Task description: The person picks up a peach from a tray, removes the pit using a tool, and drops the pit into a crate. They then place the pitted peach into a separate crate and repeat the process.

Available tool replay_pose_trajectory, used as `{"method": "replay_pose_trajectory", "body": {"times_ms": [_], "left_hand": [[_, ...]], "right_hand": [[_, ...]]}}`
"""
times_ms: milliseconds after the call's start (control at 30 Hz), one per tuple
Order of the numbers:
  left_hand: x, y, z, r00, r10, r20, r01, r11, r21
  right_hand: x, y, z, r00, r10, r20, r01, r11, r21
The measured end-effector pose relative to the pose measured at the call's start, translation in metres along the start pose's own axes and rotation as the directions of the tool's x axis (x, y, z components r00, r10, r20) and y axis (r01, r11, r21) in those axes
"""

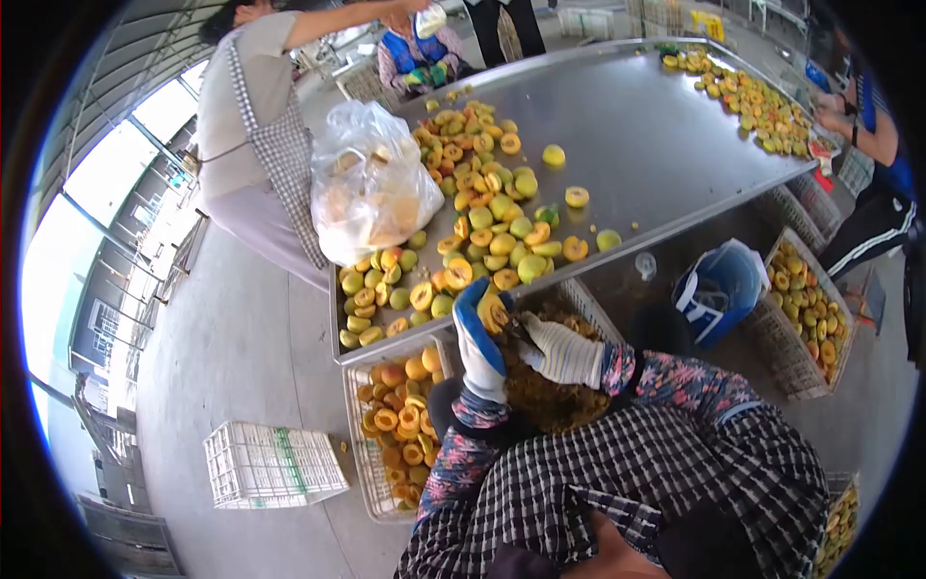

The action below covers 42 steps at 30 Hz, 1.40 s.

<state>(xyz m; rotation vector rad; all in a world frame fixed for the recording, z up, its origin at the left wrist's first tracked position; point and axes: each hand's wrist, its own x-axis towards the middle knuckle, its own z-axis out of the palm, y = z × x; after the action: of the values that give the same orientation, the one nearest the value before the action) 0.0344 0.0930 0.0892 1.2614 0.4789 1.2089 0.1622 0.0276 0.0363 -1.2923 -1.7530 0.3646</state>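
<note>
My left hand (479,338), in a blue and white glove, grips a yellow peach half (494,314) just past the near edge of the metal table. Close beside it is my right hand (564,352) in a striped pale glove. Its fingers are closed and point at the fruit; what they hold, if anything, is too small and dark to name. Below both hands stands a crate (555,400) with brownish peach scraps. Cut and whole peaches (502,232) lie heaped on the table in front of me.
A metal table (598,125) spans the front. On it sits a filled plastic bag (371,193). A crate of peach halves (400,425) stands at left, near a tipped white crate (275,463). At right are a blue bucket (719,289) and a full crate (805,309). Other people surround the table.
</note>
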Motion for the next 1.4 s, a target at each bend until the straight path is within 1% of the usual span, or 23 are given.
{"method": "replay_pose_trajectory", "body": {"times_ms": [100, 133, 200, 233, 267, 367, 400, 500, 567, 600, 633, 667, 700, 767, 900, 933, 967, 1000, 1067, 1100, 1167, 1267, 1400], "left_hand": [[-0.003, -0.026, -0.002, 0.978, 0.196, -0.076, -0.193, 0.980, 0.042], [-0.003, -0.028, -0.002, 0.984, 0.142, -0.105, -0.149, 0.986, -0.068], [0.000, -0.025, 0.001, 0.987, 0.008, -0.158, -0.046, 0.970, -0.237], [0.001, -0.020, 0.003, 0.981, -0.064, -0.183, 0.008, 0.955, -0.295], [-0.002, -0.014, 0.005, 0.969, -0.143, -0.203, 0.064, 0.934, -0.352], [-0.005, -0.001, 0.008, 0.969, -0.153, -0.193, 0.078, 0.935, -0.346], [-0.005, -0.006, 0.003, 0.986, -0.079, -0.150, 0.044, 0.973, -0.225], [-0.004, -0.006, -0.004, 0.990, -0.100, -0.099, 0.080, 0.979, -0.190], [-0.005, -0.018, -0.012, 0.987, -0.121, -0.102, 0.080, 0.937, -0.340], [0.000, -0.014, -0.009, 0.977, -0.174, -0.121, 0.104, 0.891, -0.441], [0.002, -0.011, -0.006, 0.962, -0.232, -0.142, 0.122, 0.835, -0.537], [0.003, -0.009, -0.004, 0.958, -0.247, -0.145, 0.136, 0.836, -0.531], [0.000, -0.004, -0.001, 0.975, -0.176, -0.135, 0.089, 0.867, -0.490], [0.000, 0.000, -0.001, 0.960, -0.244, -0.135, 0.112, 0.781, -0.614], [-0.003, -0.003, -0.005, 0.978, -0.165, -0.131, 0.052, 0.789, -0.612], [-0.004, -0.006, -0.008, 0.978, -0.183, -0.103, 0.067, 0.738, -0.671], [-0.006, -0.010, -0.012, 0.989, -0.048, -0.138, -0.007, 0.927, -0.374], [-0.010, -0.015, -0.015, 0.988, 0.092, -0.127, -0.097, 0.995, -0.032], [-0.013, -0.006, -0.010, 0.984, 0.133, -0.114, -0.117, 0.983, 0.140], [-0.015, 0.001, -0.007, 0.990, 0.044, -0.136, -0.050, 0.998, -0.041], [-0.015, 0.012, -0.001, 0.992, -0.011, -0.126, -0.008, 0.988, -0.151], [-0.014, 0.018, 0.003, 0.993, 0.062, -0.099, -0.068, 0.996, -0.061], [-0.014, 0.020, 0.005, 0.995, -0.015, -0.101, -0.010, 0.970, -0.242]], "right_hand": [[0.003, -0.028, -0.005, 0.999, 0.048, -0.006, -0.046, 0.987, 0.156], [0.004, -0.044, -0.013, 0.998, 0.070, 0.006, -0.070, 0.985, 0.156], [-0.002, -0.013, -0.001, 0.978, -0.193, 0.080, 0.208, 0.941, -0.268], [0.001, -0.016, -0.007, 0.909, -0.225, 0.350, 0.415, 0.546, -0.727], [0.005, -0.018, -0.013, 0.769, -0.238, 0.594, 0.598, -0.063, -0.799], [0.011, -0.023, -0.012, 0.814, -0.124, 0.567, 0.565, 0.395, -0.725], [0.011, -0.024, -0.015, 0.829, -0.136, 0.542, 0.544, 0.419, -0.727], [0.006, -0.019, -0.016, 0.910, -0.288, 0.298, 0.402, 0.788, -0.467], [0.009, -0.051, -0.032, 0.976, -0.009, 0.216, 0.077, 0.947, -0.312], [0.012, -0.060, -0.037, 0.969, 0.146, 0.201, -0.102, 0.972, -0.213], [0.009, -0.042, -0.025, 0.994, 0.050, 0.096, -0.027, 0.973, -0.229], [0.010, -0.046, -0.024, 0.994, 0.065, 0.088, -0.042, 0.970, -0.241], [0.012, -0.048, -0.026, 0.994, 0.075, 0.083, -0.051, 0.965, -0.258], [0.010, -0.043, -0.022, 0.990, 0.080, 0.112, -0.044, 0.956, -0.291], [0.015, -0.047, -0.030, 0.984, 0.085, 0.156, -0.021, 0.927, -0.374], [0.017, -0.049, -0.033, 0.982, 0.085, 0.167, -0.013, 0.920, -0.391], [0.018, -0.050, -0.034, 0.980, 0.083, 0.178, -0.003, 0.913, -0.408], [0.017, -0.050, -0.032, 0.989, 0.055, 0.138, -0.012, 0.956, -0.295], [0.016, -0.050, -0.029, 0.999, 0.017, 0.050, -0.015, 0.999, -0.048], [0.016, -0.052, -0.029, 0.998, 0.008, 0.058, -0.003, 0.996, -0.084], [0.018, -0.063, -0.033, 0.997, 0.003, 0.072, 0.008, 0.988, -0.153], [0.021, -0.070, -0.038, 0.998, -0.007, 0.060, 0.017, 0.985, -0.174], [0.021, -0.072, -0.042, 0.988, 0.058, 0.147, -0.006, 0.944, -0.331]]}}
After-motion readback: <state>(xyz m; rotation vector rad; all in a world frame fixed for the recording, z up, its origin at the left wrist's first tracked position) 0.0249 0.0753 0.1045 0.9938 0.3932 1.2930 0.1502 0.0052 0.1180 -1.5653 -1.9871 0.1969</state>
